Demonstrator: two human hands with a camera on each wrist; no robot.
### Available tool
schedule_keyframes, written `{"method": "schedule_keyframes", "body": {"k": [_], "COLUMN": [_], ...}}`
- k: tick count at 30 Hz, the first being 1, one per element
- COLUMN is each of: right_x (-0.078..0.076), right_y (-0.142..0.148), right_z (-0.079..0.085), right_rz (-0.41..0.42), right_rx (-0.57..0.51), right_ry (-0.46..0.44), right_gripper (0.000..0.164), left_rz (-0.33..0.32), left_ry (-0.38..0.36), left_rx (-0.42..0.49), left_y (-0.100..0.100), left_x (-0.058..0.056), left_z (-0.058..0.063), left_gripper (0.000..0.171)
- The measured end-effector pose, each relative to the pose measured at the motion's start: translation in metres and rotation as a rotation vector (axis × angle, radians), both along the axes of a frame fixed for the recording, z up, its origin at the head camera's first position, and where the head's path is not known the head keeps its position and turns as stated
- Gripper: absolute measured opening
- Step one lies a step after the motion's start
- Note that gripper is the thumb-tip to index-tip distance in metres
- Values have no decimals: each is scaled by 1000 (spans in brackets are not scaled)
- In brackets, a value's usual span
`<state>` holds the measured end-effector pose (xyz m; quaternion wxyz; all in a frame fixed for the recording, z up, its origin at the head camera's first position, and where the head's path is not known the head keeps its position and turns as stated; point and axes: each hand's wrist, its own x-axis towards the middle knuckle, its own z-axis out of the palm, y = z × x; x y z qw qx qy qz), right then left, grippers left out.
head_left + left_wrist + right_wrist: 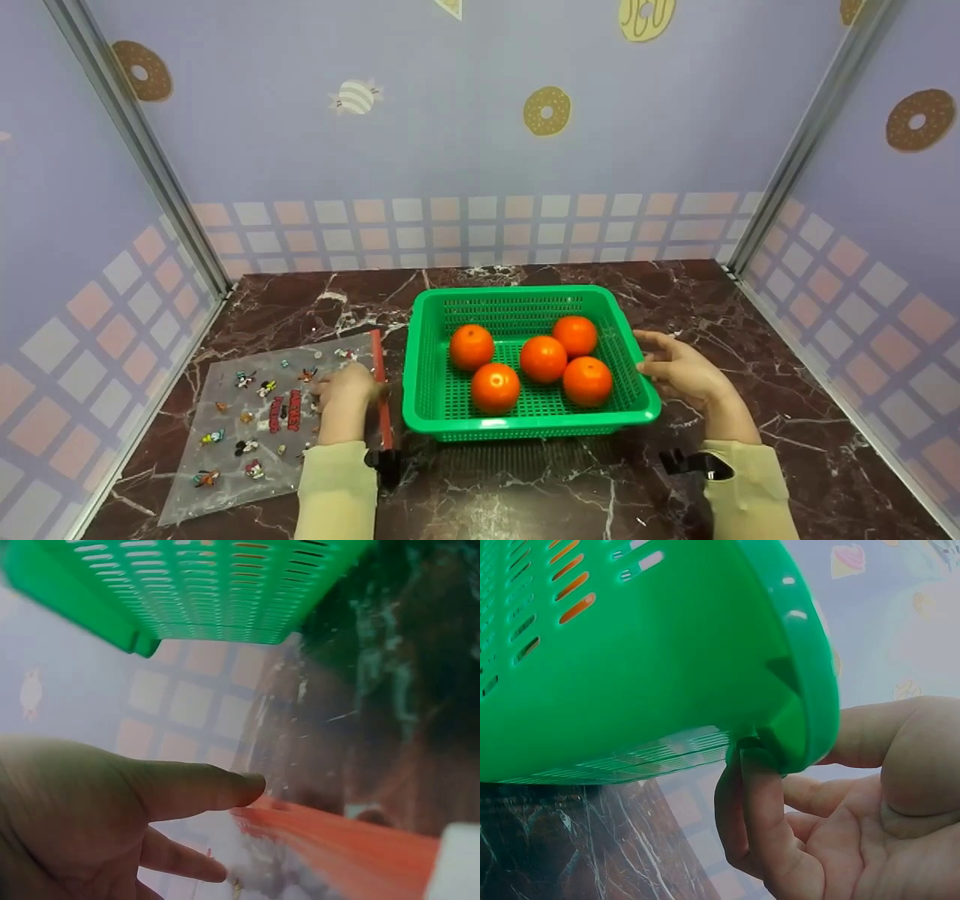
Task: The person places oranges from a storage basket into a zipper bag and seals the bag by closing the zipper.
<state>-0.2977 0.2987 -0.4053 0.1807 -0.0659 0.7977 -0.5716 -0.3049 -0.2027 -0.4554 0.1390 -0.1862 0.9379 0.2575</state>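
A green plastic basket [525, 430] holding several oranges [496, 388] stands mid-table. At its right side my right hand [684, 370] grips the rim. The right wrist view shows curled fingers [769, 817] hooked beneath the basket's rim [814, 682], with the thumb on the other side. My left hand [346, 390] is over a clear zip bag [225, 420] printed with small cartoon figures, near its red zip strip [381, 382]. In the left wrist view the thumb [202, 787] is straight, its tip overlapping the red strip; the other fingers are partly hidden.
Dark marbled stone makes up the tabletop [510, 487]. Patterned walls [480, 150] close it in at the back and both sides, with metal corner posts [810, 127]. The bag lies flat left of the basket.
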Motion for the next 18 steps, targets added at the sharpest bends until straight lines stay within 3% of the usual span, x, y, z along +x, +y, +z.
{"method": "schedule_keyframes", "body": {"k": [5,10,18], "right_x": [0,0,0], "right_y": [0,0,0], "right_z": [0,-1,-2], "right_rz": [5,5,16], "right_rx": [-22,-25,-34], "right_ry": [-4,-2,2], "right_gripper": [72,72,72], "left_rz": [-54,-59,43], "left_ry": [60,105,90], "left_rx": [3,15,88], "left_y": [-11,-21,-29], "left_x": [2,5,12], "left_z": [5,9,23], "left_gripper": [41,36,39]}}
